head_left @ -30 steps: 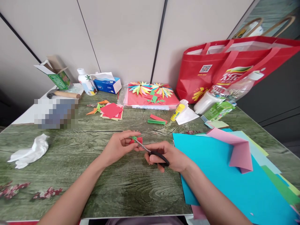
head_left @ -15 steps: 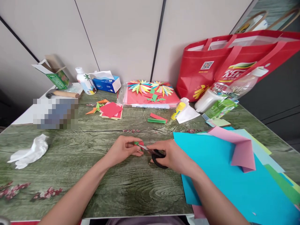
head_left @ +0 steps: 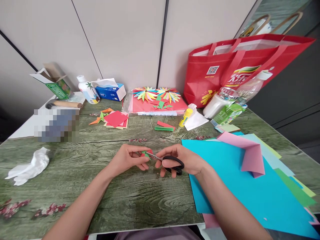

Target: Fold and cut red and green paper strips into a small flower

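Near the middle of the table, my left hand (head_left: 132,157) pinches a small piece of red and green paper (head_left: 147,153) between thumb and fingers. My right hand (head_left: 178,159) grips black-handled scissors (head_left: 174,160), its fingers through the loops. The scissor blades point left and touch the paper, looking closed or nearly so. Part of the paper is hidden behind the fingers. Beyond the hands lie a red and a green folded paper strip (head_left: 165,128). A yellow glue stick (head_left: 185,117) stands to the right of the strips.
Large blue paper (head_left: 225,186) and a folded pink sheet (head_left: 252,158) lie right. Paper squares (head_left: 116,119) and a crumpled tissue (head_left: 31,166) are left. Along the back stand a green box (head_left: 58,88), white bottle (head_left: 88,90), blue tissue box (head_left: 110,91), paper pack (head_left: 140,106) and red bag (head_left: 197,76).
My right hand has turned the scissors; the black handles now sit higher and further right, with the fingers more spread. The view has shifted slightly. My left hand keeps its pinch.
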`<state>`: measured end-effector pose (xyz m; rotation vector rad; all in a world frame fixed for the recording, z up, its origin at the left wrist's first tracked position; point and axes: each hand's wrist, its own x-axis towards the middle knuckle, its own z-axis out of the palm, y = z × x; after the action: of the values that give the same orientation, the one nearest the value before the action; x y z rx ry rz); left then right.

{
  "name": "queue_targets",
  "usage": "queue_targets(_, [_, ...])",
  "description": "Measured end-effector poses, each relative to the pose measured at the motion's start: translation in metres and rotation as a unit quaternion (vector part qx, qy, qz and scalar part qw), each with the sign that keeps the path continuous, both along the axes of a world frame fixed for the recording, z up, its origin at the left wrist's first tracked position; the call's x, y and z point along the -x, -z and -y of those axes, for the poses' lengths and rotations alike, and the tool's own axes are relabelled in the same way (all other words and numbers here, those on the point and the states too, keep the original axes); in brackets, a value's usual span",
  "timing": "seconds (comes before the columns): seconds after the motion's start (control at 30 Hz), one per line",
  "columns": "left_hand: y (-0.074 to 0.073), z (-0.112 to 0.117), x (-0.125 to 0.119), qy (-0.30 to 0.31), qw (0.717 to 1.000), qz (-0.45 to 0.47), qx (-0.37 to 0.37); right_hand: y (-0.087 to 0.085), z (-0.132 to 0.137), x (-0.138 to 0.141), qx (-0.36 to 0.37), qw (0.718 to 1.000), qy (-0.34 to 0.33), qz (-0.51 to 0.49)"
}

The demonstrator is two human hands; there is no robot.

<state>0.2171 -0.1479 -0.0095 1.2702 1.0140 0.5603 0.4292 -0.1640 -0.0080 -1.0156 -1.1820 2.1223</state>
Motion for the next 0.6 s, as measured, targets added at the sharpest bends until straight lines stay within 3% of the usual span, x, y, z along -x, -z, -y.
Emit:
queue_targets(0.27, [-0.001,-0.004,0.003,-0.021,1.000,0.010,0.001,-0.002,-0.006,-0.017,-0.115,0.988,-0.045,0.092])
queue_targets(0.33, [-0.001,-0.005,0.004,-0.028,0.999,0.020,0.001,-0.002,-0.009,-0.022,-0.170,0.974,-0.013,0.148])
queue_targets(0.4, [0.001,-0.005,0.005,-0.029,0.999,0.031,-0.002,0.000,-0.011,-0.024,-0.252,0.928,0.058,0.267])
queue_targets(0.47, [0.002,-0.005,0.005,-0.022,0.999,0.043,-0.006,0.004,-0.012,-0.022,-0.328,0.854,0.096,0.392])
queue_targets(0.53, [0.002,-0.004,0.003,-0.011,0.999,0.048,-0.019,0.007,-0.012,-0.019,-0.382,0.789,0.077,0.476])
queue_targets(0.6, [0.002,-0.003,0.001,-0.004,0.998,0.042,-0.042,0.009,-0.011,-0.016,-0.415,0.747,0.039,0.518])
